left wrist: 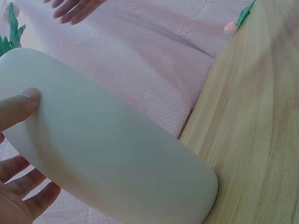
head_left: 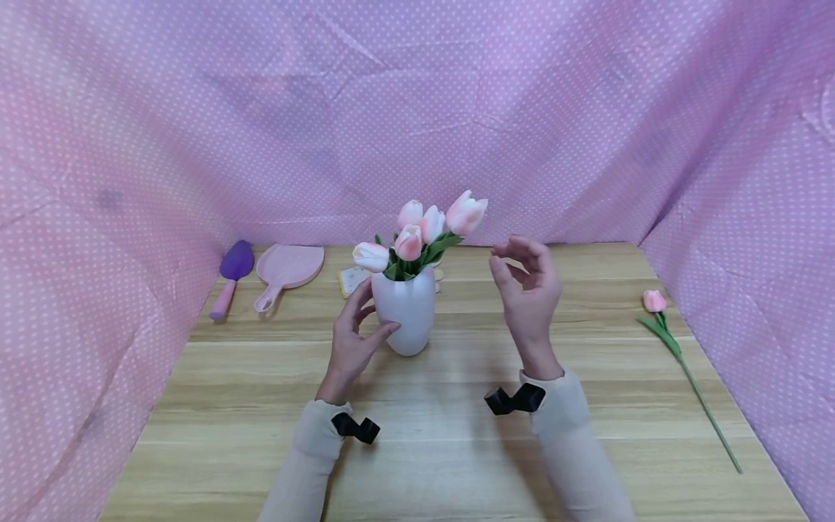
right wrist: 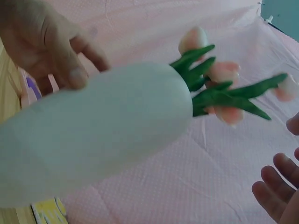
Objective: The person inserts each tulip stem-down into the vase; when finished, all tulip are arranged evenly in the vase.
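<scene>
A white vase (head_left: 406,315) stands on the wooden table, with several pink and white tulips (head_left: 409,243) in its mouth. My left hand (head_left: 352,349) holds the vase from its left side, the thumb in front and the fingers round the far side; the left wrist view shows the thumb pressed on the white wall (left wrist: 112,135). To the right of the blooms, my right hand (head_left: 531,297) is raised above the table with fingers loosely bent and nothing in them. One more pink tulip (head_left: 665,335) lies at the table's right side, its long stem pointing toward the front.
At the back left lie a purple spade-shaped tool (head_left: 236,261) with a pink handle and a pink, flat, round-ended pan (head_left: 290,264) with a short handle. A yellow-edged card (head_left: 351,280) sits partly hidden behind the vase. Pink dotted cloth (head_left: 417,109) encloses the table's back and sides.
</scene>
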The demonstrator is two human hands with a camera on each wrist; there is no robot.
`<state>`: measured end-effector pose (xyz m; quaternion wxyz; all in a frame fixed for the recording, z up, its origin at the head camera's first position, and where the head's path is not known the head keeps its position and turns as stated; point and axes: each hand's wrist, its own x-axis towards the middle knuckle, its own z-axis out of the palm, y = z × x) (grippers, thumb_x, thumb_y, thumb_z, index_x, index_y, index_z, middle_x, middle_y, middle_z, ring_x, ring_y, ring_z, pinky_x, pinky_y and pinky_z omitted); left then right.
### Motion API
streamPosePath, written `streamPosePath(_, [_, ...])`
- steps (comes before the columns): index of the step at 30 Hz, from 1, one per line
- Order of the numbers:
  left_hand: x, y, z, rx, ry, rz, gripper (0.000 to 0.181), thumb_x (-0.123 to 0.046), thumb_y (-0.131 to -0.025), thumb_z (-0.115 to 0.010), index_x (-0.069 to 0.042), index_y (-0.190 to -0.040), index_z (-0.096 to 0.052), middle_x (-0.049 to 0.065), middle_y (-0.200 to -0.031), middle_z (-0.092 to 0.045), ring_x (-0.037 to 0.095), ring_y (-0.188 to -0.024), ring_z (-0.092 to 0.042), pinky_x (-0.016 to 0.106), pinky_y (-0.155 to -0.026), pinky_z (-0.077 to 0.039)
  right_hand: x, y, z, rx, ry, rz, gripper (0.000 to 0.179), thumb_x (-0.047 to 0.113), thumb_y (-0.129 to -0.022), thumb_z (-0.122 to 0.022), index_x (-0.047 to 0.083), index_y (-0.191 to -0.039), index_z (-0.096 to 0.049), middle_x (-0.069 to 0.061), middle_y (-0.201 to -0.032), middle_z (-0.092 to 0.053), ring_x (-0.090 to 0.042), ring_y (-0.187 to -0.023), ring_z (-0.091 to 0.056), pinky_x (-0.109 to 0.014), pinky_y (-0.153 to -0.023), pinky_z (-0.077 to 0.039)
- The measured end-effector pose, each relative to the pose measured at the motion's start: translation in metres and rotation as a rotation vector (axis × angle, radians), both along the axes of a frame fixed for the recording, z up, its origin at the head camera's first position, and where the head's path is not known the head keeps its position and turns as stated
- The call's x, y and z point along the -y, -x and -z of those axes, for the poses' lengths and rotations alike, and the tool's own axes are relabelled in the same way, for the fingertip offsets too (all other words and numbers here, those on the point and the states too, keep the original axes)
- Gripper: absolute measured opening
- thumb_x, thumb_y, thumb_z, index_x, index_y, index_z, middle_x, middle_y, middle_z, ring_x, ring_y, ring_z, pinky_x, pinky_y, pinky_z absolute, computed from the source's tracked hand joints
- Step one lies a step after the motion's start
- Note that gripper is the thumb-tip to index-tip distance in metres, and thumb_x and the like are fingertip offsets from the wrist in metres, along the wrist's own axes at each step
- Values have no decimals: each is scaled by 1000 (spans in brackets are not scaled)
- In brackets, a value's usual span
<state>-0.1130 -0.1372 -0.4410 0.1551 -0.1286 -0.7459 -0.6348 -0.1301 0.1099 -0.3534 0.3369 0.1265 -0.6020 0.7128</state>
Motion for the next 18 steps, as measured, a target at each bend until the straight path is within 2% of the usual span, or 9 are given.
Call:
streamPosePath(2, [0, 0, 0, -4, 0, 0, 80, 5, -81, -78, -8, -150, -42, 11, -153, -49, 22, -138, -49, 21, -104, -48, -10, 0, 2, -8, 36, 3, 31, -8, -83, -68, 8, -109, -66, 8, -95, -72, -5, -92, -69, -17, -79, -58])
streamPosePath(6, [0, 1, 1, -13, -1, 1, 79, 6, -80, -78, -7, -150, -42, 12, -152, -49, 10, -135, -50, 21, -103, -48, -31, 0, 4, -27, 112, 15, 29, -12, -83, -67, 5, -107, -67, 3, -94, -73, -8, -90, -70, -18, -79, -59])
streamPosePath(10, [0, 1, 2, -16, -5, 1, 78, 6, -81, -78, -6, -149, -43, 13, -152, -50, 4, -134, -50, 19, -103, -49, -57, 0, 8, -33, 133, 60, 27, -12, -83, -69, 1, -107, -67, 0, -93, -74, -9, -88, -70, -17, -77, -59])
streamPosePath(14, [0, 1, 1, -12, -8, 3, 78, 6, -80, -78, -6, -149, -43, 12, -152, -50, 7, -135, -50, 20, -103, -49, -86, 1, 16, -11, 137, 121, 27, -11, -82, -71, -1, -106, -68, 0, -91, -75, -9, -86, -70, -15, -74, -58])
streamPosePath(18, [0, 0, 0, -7, -6, 4, 80, 6, -80, -78, -7, -150, -42, 12, -153, -49, 20, -138, -49, 19, -104, -48, -114, 2, 21, 28, 136, 196, 25, -9, -81, -73, 0, -104, -70, 0, -89, -75, -9, -84, -70, -14, -70, -57])
